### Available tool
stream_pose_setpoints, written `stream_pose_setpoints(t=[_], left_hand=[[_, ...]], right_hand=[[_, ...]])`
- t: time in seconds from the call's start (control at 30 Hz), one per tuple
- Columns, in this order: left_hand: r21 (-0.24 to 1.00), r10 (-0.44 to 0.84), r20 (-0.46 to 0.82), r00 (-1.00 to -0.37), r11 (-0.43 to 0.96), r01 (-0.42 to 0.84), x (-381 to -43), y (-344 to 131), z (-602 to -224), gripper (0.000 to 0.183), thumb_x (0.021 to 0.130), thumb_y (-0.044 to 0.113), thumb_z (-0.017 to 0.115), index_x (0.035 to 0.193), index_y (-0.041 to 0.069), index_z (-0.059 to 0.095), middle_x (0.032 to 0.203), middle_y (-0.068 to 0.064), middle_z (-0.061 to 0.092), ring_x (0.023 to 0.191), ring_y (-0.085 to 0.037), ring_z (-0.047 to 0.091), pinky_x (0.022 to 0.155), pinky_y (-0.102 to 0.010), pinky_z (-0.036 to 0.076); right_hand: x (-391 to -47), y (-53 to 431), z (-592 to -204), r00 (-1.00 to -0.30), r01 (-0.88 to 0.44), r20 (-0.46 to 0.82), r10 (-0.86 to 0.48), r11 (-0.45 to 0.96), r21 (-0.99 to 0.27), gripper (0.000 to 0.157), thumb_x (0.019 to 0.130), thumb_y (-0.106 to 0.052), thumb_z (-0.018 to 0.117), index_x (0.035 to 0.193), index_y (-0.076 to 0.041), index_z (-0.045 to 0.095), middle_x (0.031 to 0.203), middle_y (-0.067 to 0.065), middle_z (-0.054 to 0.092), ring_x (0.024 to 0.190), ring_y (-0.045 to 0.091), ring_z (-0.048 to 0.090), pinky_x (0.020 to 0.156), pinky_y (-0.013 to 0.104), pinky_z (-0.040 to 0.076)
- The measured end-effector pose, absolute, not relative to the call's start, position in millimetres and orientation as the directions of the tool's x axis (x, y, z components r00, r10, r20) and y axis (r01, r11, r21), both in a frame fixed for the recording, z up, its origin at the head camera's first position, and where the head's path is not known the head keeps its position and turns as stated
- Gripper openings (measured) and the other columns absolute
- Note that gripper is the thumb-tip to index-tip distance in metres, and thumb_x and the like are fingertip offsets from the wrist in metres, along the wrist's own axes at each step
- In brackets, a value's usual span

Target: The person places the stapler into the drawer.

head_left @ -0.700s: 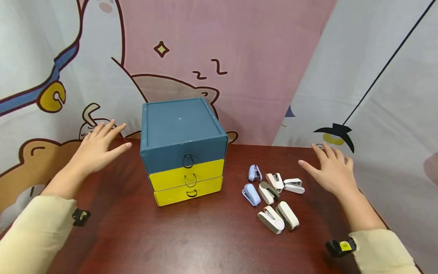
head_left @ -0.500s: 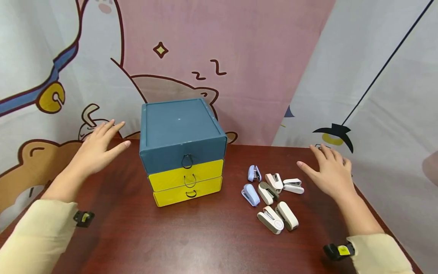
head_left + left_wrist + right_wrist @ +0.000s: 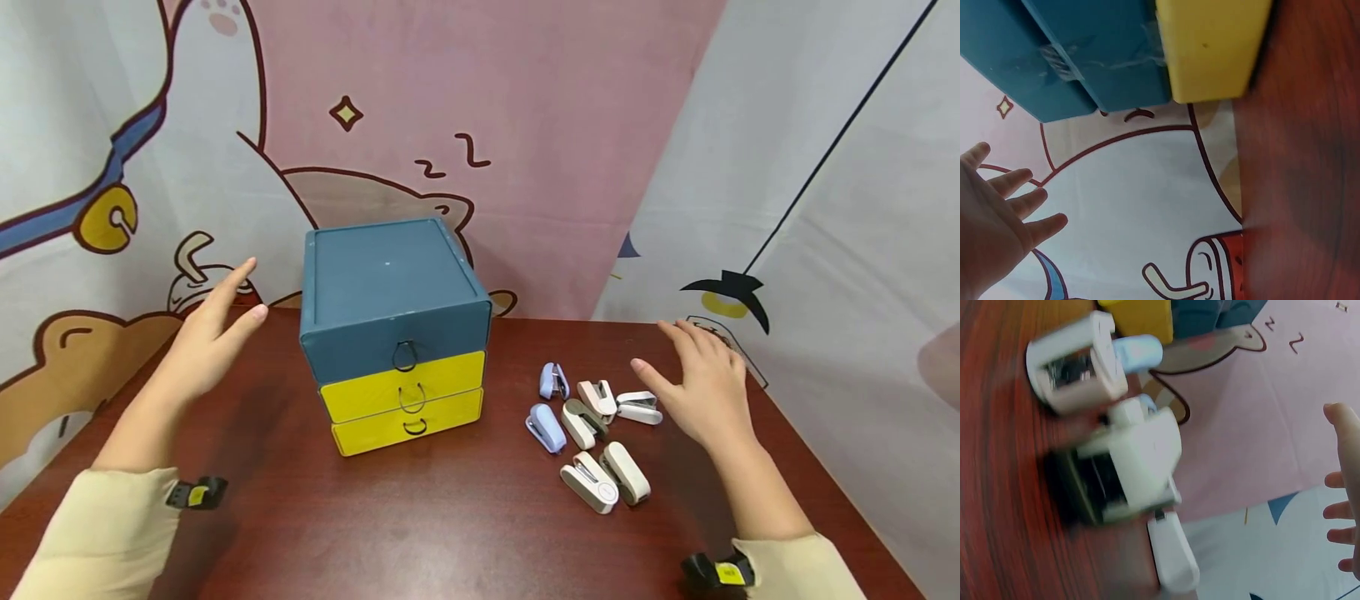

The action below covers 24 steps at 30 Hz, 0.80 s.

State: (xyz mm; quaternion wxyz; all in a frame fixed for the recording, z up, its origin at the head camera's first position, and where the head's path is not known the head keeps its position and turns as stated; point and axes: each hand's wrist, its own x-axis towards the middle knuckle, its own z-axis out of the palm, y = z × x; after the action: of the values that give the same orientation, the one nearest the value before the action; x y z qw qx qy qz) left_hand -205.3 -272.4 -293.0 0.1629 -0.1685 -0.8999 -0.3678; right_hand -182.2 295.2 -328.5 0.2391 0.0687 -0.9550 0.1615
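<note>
My left hand hovers left of a small drawer cabinet, fingers extended and holding nothing. The cabinet has a blue top and blue upper drawer above two yellow drawers, each with a dark ring pull. To the right of the cabinet lies a group of several small staplers: two light blue, such as this blue stapler, the others whitish, one with a grey-green top. Just right of the group, my right hand hangs in the air with spread, relaxed fingers. In the right wrist view a white stapler appears large and blurred.
Everything stands on a dark red-brown table. Behind and beside it hangs a cartoon-printed cloth in pink and white. A black wrist strap shows at the left sleeve and another strap at the right.
Both hands have shifted slightly: the right one moves left toward the staplers, the left one turns more edge-on. The whole head view has drifted a little. Cabinet and staplers stay put.
</note>
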Motion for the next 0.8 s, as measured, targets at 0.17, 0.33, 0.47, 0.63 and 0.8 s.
stream_pose_setpoints(t=[0.17,0.33,0.47,0.63,0.8], left_hand=[[0.656,0.188,0.458,-0.869,0.588,0.473,-201,-263,-293,0.06,0.101,0.023,0.046,0.155,0.026,0.018,0.156,-0.014,0.018,0.139,-0.042,0.016,0.103,-0.065,0.011],[0.686,0.206,0.504,-0.839,0.494,0.534,-197,-252,-292,0.058,0.1,0.018,0.045,0.153,0.019,0.023,0.154,-0.014,0.023,0.139,-0.036,0.021,0.11,-0.045,0.016],[0.729,0.208,0.521,-0.828,0.396,0.559,-197,-245,-293,0.057,0.098,0.016,0.044,0.152,0.016,0.026,0.154,-0.013,0.025,0.14,-0.031,0.021,0.106,-0.024,0.02],[0.76,0.202,0.525,-0.827,0.326,0.562,-198,-240,-294,0.057,0.098,0.015,0.044,0.152,0.014,0.026,0.154,-0.01,0.026,0.14,-0.029,0.023,0.104,-0.028,0.022],[0.774,0.203,0.521,-0.829,0.297,0.559,-202,-234,-295,0.057,0.098,0.016,0.044,0.152,0.015,0.027,0.154,-0.008,0.027,0.14,-0.028,0.024,0.104,-0.032,0.023]], right_hand=[[-176,278,-326,-0.85,-0.262,0.522,-0.071,0.916,-0.303,0.065,0.091,-0.047,0.058,0.141,-0.008,0.045,0.141,0.023,0.04,0.128,0.045,0.032,0.1,0.064,0.014],[-171,260,-326,-0.807,-0.337,0.582,-0.099,0.887,-0.317,0.061,0.088,-0.042,0.064,0.137,-0.007,0.05,0.137,0.02,0.046,0.126,0.042,0.037,0.099,0.062,0.018],[-168,245,-324,-0.773,-0.396,0.623,-0.119,0.858,-0.328,0.059,0.086,-0.039,0.067,0.134,-0.008,0.053,0.135,0.017,0.05,0.125,0.039,0.039,0.1,0.06,0.019],[-166,228,-320,-0.749,-0.445,0.647,-0.142,0.832,-0.333,0.057,0.085,-0.038,0.068,0.133,-0.01,0.055,0.133,0.012,0.053,0.125,0.035,0.04,0.1,0.057,0.022],[-165,211,-318,-0.733,-0.49,0.659,-0.166,0.801,-0.343,0.055,0.084,-0.035,0.068,0.132,-0.01,0.056,0.131,0.011,0.055,0.124,0.033,0.042,0.1,0.054,0.023]])
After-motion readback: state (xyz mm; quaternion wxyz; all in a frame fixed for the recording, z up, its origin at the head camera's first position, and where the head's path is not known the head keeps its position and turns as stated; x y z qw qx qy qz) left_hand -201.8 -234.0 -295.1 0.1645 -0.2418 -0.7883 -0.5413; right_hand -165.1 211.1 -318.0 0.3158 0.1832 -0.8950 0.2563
